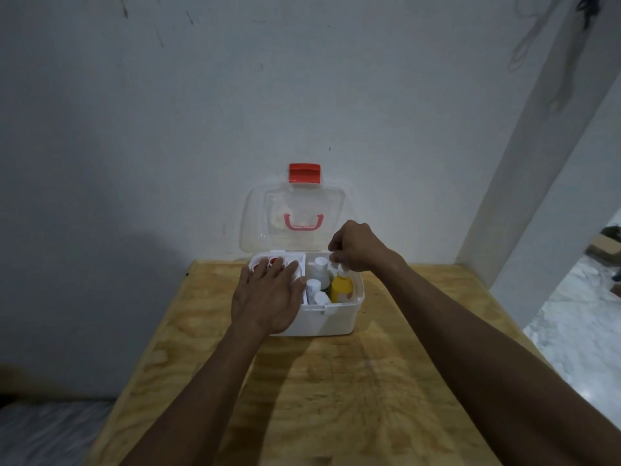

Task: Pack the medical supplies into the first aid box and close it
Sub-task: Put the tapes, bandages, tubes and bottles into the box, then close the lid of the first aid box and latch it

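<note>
The white first aid box (331, 320) stands open at the far end of the wooden table (336, 381). Its clear lid (292, 213), with a pink handle and red latch (304, 173), leans upright against the wall. Inside the right half stand white bottles (318, 269) and a yellow bottle (342, 289). On the left, a white tray (295, 257) holds red-capped items (275, 261). My left hand (268, 295) lies flat, fingers spread, on that tray. My right hand (354, 247) hovers over the back right corner, fingers pinched at the yellow bottle's white top.
A white wall rises directly behind the box. A white pillar (524, 196) stands to the right, with pale floor (578, 331) and a cardboard box (605, 250) beyond it. The table's left edge drops to a grey floor (50, 428).
</note>
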Demonstrator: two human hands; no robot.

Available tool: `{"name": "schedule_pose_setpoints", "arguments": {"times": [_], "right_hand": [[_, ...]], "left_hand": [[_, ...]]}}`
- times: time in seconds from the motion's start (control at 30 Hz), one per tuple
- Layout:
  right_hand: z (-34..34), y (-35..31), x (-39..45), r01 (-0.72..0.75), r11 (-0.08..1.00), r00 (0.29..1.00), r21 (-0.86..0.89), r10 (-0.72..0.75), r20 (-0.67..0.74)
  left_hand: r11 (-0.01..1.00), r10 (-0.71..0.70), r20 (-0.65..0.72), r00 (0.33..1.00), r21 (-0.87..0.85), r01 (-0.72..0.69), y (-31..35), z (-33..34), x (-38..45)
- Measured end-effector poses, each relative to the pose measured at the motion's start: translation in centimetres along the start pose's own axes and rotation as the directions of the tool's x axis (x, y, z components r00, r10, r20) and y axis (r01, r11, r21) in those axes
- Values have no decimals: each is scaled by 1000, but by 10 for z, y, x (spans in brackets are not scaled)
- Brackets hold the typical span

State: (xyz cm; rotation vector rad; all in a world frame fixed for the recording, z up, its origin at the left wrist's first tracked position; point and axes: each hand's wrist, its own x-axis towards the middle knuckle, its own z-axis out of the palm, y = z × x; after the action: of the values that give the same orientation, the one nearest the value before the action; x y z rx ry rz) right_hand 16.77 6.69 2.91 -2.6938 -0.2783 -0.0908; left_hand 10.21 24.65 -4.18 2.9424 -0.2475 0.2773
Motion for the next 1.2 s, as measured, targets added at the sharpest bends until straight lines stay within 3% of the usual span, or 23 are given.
{"name": "schedule_pose_setpoints", "arguments": {"times": [0.43, 0.63, 0.73, 1.2], "right_hand": [[-3, 1, 0, 21, 999, 999, 33, -20, -31], [-25, -11, 16, 77, 994, 941, 76, -47, -334], [-35, -23, 31, 97, 990, 907, 102, -46, -418], [-30, -44, 80, -8, 941, 946, 337, 117, -304]], "left_hand": [[1000, 8, -10, 1000, 15, -8, 0, -1, -1], [1000, 8, -14, 1000, 16, -8, 0, -1, 0], [1000, 11, -15, 1000, 14, -10, 1, -1, -1], [1000, 15, -30, 999, 4, -15, 0, -1, 1]]}}
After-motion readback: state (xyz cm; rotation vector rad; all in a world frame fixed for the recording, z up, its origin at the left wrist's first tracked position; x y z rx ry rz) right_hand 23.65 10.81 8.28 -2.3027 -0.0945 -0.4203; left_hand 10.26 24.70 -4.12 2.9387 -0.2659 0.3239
